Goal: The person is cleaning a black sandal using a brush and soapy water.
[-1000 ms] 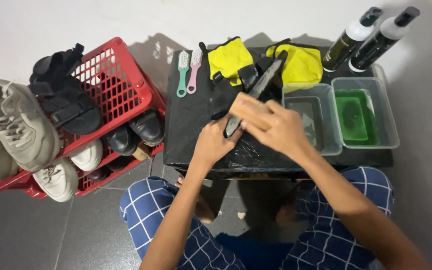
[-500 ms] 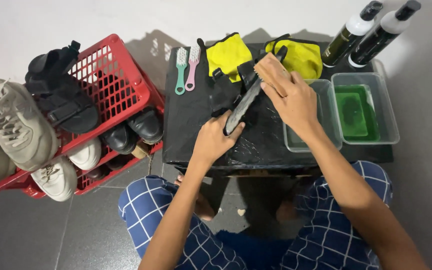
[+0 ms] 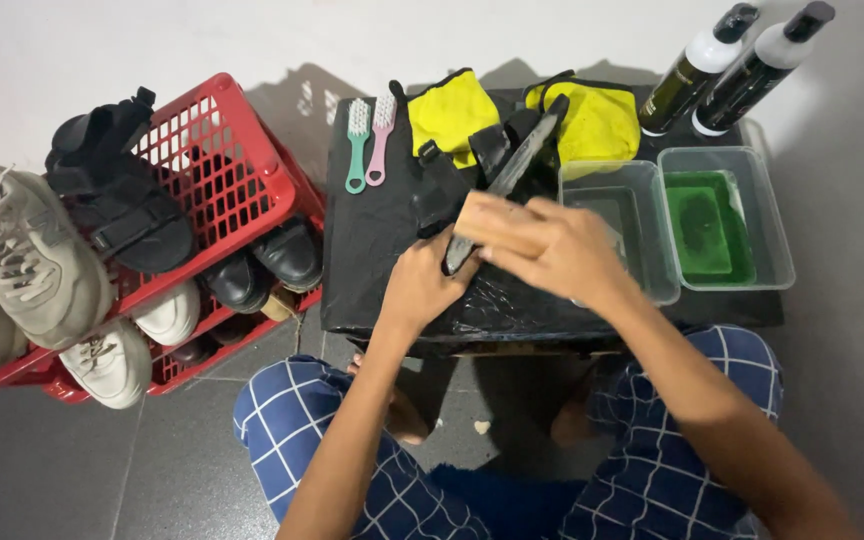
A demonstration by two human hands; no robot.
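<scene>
Since half a second ago the right hand (image 3: 552, 250) has drawn back along the black sandal (image 3: 500, 178), from its far tip near the yellow cloths toward the near end, carrying a tan brush block (image 3: 492, 222) with it.

In the head view, the only one, the right fingers are curled over the block, pressing it against the sandal's edge; what lies under the block is hidden. The left hand (image 3: 420, 285) grips the sandal's near end, fingers wrapped shut around it (the tips themselves cannot be seen). The sandal lies tilted on its side on the black-covered table (image 3: 372, 230), its far end pointing at the two yellow cloths (image 3: 452, 110).

A green and a pink brush (image 3: 368, 140) lie side by side at the table's far left. Two clear tubs (image 3: 652, 280) sit at the right, one holding green liquid; two dark bottles (image 3: 722, 60) behind them are cut off by the frame. The red crate (image 3: 212, 170) of shoes is partly out of view at left.
</scene>
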